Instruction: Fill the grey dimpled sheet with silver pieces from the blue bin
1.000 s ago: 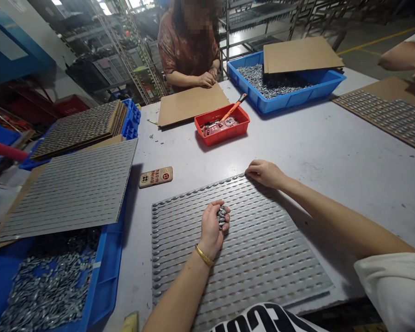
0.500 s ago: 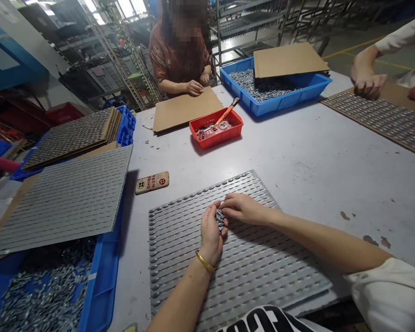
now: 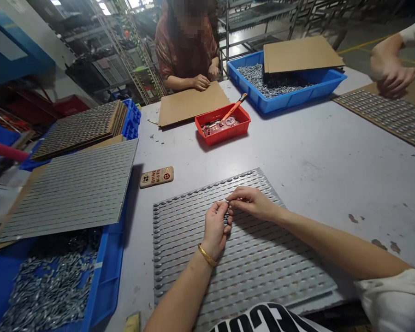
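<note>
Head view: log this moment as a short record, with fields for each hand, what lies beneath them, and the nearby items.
Left hand: cupped around small metal parts; gold bangle on wrist
Right hand: fingertips at those parts
Beneath hands: ridged grey metal plate
Lower left: blue plastic crate of loose metal parts
Beside plate: phone in patterned case
Ahead: red tray holding orange-handled tool
Co-worker across table: hands on cardboard sheet
</note>
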Action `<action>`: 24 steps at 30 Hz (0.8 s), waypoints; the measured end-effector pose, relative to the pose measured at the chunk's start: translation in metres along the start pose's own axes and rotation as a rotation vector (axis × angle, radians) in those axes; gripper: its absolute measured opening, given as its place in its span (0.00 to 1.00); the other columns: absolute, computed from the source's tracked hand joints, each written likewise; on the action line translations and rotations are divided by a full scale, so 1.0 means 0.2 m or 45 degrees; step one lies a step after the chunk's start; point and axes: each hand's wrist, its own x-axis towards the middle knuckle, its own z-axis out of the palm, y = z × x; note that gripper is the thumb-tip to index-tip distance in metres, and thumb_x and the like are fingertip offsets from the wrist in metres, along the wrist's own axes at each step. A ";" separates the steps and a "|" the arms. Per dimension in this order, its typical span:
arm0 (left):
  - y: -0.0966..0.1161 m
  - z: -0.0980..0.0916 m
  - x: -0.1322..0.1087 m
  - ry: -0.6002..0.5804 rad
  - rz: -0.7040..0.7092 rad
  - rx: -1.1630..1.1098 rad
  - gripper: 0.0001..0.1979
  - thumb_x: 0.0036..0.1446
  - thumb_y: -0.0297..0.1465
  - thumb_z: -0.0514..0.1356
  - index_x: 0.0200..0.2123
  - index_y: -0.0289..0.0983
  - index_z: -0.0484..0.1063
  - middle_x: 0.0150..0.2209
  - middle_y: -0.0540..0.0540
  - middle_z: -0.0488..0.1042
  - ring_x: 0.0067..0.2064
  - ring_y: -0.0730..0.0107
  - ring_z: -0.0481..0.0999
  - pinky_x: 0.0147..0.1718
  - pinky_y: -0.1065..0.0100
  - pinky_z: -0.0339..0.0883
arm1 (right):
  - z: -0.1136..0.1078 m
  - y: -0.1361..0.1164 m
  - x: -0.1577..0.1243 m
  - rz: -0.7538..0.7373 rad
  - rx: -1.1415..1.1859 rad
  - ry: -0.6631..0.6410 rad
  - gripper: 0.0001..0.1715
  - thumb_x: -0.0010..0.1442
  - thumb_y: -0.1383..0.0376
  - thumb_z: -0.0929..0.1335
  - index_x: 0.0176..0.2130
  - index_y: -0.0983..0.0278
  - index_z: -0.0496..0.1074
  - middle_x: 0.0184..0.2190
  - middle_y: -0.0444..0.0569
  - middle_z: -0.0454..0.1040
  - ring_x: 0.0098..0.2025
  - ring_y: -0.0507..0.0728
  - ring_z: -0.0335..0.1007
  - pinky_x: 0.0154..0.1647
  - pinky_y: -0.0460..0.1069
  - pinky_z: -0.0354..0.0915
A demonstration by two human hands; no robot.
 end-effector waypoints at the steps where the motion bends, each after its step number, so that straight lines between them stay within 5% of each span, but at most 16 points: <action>1: 0.00 0.00 0.00 -0.006 -0.008 0.004 0.16 0.49 0.39 0.66 0.33 0.36 0.65 0.26 0.53 0.67 0.19 0.84 0.60 0.12 0.81 0.41 | 0.01 0.00 0.00 0.010 0.037 -0.006 0.10 0.61 0.61 0.68 0.39 0.62 0.78 0.33 0.47 0.74 0.35 0.53 0.69 0.33 0.47 0.63; 7: 0.01 0.00 0.00 0.008 0.005 0.023 0.15 0.53 0.41 0.62 0.35 0.37 0.66 0.26 0.53 0.67 0.18 0.84 0.59 0.12 0.80 0.40 | -0.02 0.01 -0.02 0.115 0.194 0.089 0.10 0.61 0.58 0.67 0.38 0.62 0.73 0.29 0.44 0.75 0.31 0.52 0.70 0.31 0.47 0.66; 14: -0.06 0.02 -0.01 0.059 0.155 0.186 0.18 0.53 0.45 0.62 0.30 0.34 0.68 0.20 0.54 0.65 0.14 0.85 0.57 0.12 0.79 0.44 | -0.40 0.25 -0.02 0.115 -0.359 0.469 0.11 0.59 0.61 0.67 0.39 0.62 0.77 0.36 0.49 0.79 0.37 0.56 0.74 0.40 0.52 0.68; 18: -0.07 0.02 -0.01 0.055 0.202 0.254 0.19 0.54 0.46 0.61 0.31 0.34 0.69 0.20 0.54 0.64 0.14 0.84 0.57 0.12 0.78 0.44 | -0.53 0.35 0.02 0.141 -0.517 0.367 0.10 0.58 0.61 0.67 0.37 0.62 0.77 0.33 0.48 0.78 0.33 0.56 0.73 0.36 0.51 0.67; 24: -0.06 0.02 -0.03 0.052 0.204 0.280 0.19 0.54 0.46 0.61 0.32 0.35 0.69 0.21 0.54 0.64 0.15 0.84 0.56 0.12 0.78 0.45 | -0.55 0.39 0.12 0.090 -0.601 0.184 0.09 0.58 0.64 0.66 0.34 0.61 0.77 0.33 0.47 0.77 0.33 0.54 0.70 0.36 0.50 0.65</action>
